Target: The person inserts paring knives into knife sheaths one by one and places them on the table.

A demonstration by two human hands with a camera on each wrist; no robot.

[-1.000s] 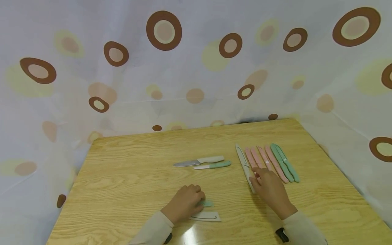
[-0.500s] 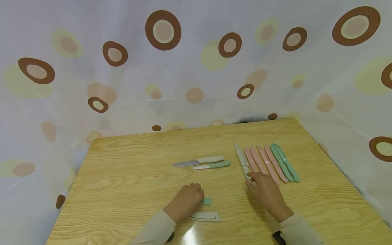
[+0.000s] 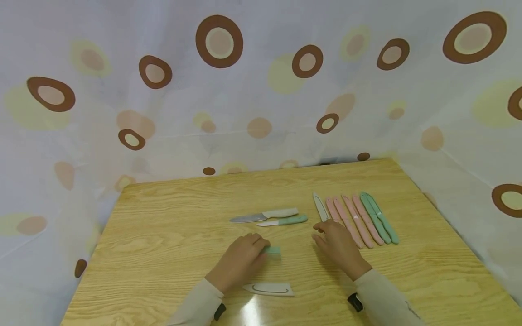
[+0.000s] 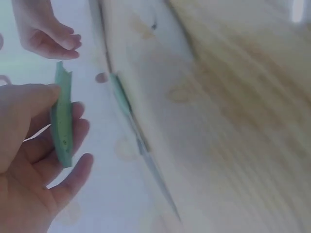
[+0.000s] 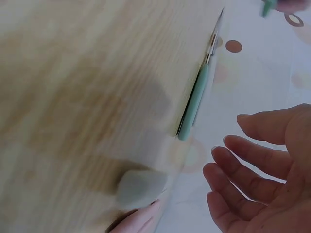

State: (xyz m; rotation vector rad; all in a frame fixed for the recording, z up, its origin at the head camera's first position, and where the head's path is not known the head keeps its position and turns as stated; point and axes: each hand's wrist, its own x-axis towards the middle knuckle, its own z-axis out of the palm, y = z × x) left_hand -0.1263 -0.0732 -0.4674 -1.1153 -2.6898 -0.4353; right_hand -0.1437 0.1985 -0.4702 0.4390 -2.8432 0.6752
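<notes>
My left hand [image 3: 238,260] holds a green knife sheath [image 4: 62,116] above the table, pinched between thumb and fingers. Below it on the wood lies a white knife sheath [image 3: 272,289] with a dark curved slot. My right hand [image 3: 340,246] hovers with nothing in it, its fingers loosely bent in the right wrist view. It partly hides a white sheathed knife [image 3: 320,206] in the head view. Farther back, a white-handled knife [image 3: 281,212] and a smaller green-handled knife [image 3: 294,219] lie side by side, blades bare and pointing left.
Several pink sheathed knives [image 3: 359,219] lie in a slanted row right of the white sheathed one. Green sheathed knives [image 3: 380,217] end that row at the right. The wooden table [image 3: 171,217] meets a spotted cloth [image 3: 261,90] at its back and sides.
My left hand has lifted the green sheath and moved it away from me, baring the white sheath. My right hand has drawn left, away from the knife row.
</notes>
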